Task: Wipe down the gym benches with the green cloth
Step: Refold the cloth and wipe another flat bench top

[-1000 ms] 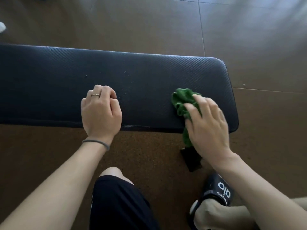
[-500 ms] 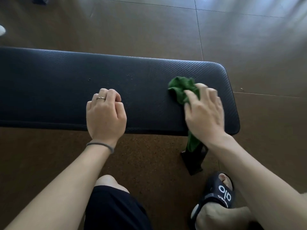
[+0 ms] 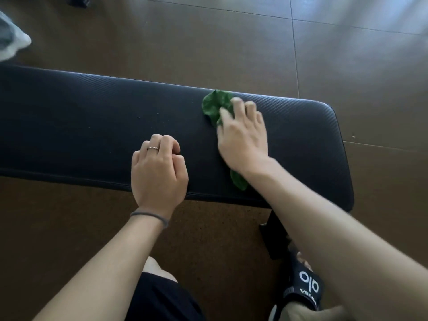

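A long black padded gym bench (image 3: 81, 126) runs across the view from the left edge to its rounded right end. The green cloth (image 3: 215, 103) lies crumpled on the pad toward the far edge, with a tail (image 3: 238, 181) showing behind my wrist. My right hand (image 3: 243, 140) presses on the cloth with spread, fairly straight fingers. My left hand (image 3: 158, 172) rests on the pad's near edge with its fingers curled under, holding nothing. It wears a ring, and a hair tie circles the wrist.
The bench's black leg (image 3: 273, 235) stands on the brown floor under my right forearm. My foot in a black slide sandal (image 3: 305, 283) is beside it. A white-grey object (image 3: 11, 40) sits at the far left, and a dark object (image 3: 78, 1) at the top edge.
My right hand has pushed the green cloth away from me and leftward, from the pad's near edge toward its far edge. My left hand has stayed in place on the near edge.
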Demonstrator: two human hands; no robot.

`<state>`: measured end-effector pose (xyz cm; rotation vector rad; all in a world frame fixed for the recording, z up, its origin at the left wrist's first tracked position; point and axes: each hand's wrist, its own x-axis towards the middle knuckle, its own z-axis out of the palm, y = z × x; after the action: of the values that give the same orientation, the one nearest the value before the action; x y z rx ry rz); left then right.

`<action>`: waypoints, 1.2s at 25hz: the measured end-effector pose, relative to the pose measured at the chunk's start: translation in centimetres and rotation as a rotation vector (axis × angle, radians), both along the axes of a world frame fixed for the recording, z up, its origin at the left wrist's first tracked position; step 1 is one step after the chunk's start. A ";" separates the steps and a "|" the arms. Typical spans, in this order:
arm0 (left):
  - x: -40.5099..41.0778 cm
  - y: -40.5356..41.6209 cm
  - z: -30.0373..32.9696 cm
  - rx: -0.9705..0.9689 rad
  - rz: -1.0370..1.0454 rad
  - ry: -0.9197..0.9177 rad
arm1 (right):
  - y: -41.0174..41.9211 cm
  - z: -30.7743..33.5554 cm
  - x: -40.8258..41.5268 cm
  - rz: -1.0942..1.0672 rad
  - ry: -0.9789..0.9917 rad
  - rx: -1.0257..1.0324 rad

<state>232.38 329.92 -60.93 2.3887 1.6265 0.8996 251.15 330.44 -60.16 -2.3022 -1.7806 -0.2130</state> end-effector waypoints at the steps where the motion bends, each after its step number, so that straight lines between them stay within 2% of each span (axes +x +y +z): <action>1: 0.0 0.0 0.0 0.009 0.002 0.014 | -0.5 -0.2 -1.3 0.109 -0.005 0.049; 4: 0.1 0.2 -0.1 0.020 0.009 0.057 | 1.3 0.0 -3.3 0.469 0.025 0.054; 6: 0.1 0.1 0.0 0.022 0.014 0.061 | 4.9 0.6 -3.4 0.493 0.016 0.010; 10: 0.0 0.1 -0.1 0.027 0.016 0.034 | 6.4 0.4 2.3 0.234 0.004 0.020; 13: 0.1 -0.1 -0.1 0.023 0.014 0.018 | 2.3 0.7 11.1 -0.148 0.038 -0.010; 15: 0.2 -0.2 0.0 0.024 0.018 0.016 | 1.1 0.8 12.9 -0.324 0.074 -0.003; 17: 0.2 -0.1 -0.1 0.018 0.023 0.025 | 2.3 0.9 9.3 -0.335 0.075 0.023; 18: 0.2 -0.1 -0.1 0.012 0.019 0.030 | 3.0 0.9 6.4 -0.267 0.071 0.035; 21: 0.1 -0.1 -0.1 0.018 0.012 0.048 | 2.9 -0.1 -2.3 0.104 0.014 0.037; 23: 0.0 0.0 -0.1 0.018 0.010 0.052 | 1.6 -0.3 -2.2 0.280 -0.039 -0.008; 25: -0.1 0.0 0.0 0.019 0.011 0.034 | 0.9 0.1 3.1 0.170 -0.076 -0.043; 28: 0.1 -0.2 0.0 0.016 0.012 0.025 | -1.0 1.0 9.9 -0.187 0.007 -0.046; 30: 0.1 -0.3 0.0 0.017 0.018 0.032 | -2.4 0.9 5.6 -0.240 0.001 -0.005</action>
<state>232.49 329.58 -60.93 2.4157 1.6604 0.8862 256.80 328.03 -59.26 -2.5152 -1.5026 -0.2468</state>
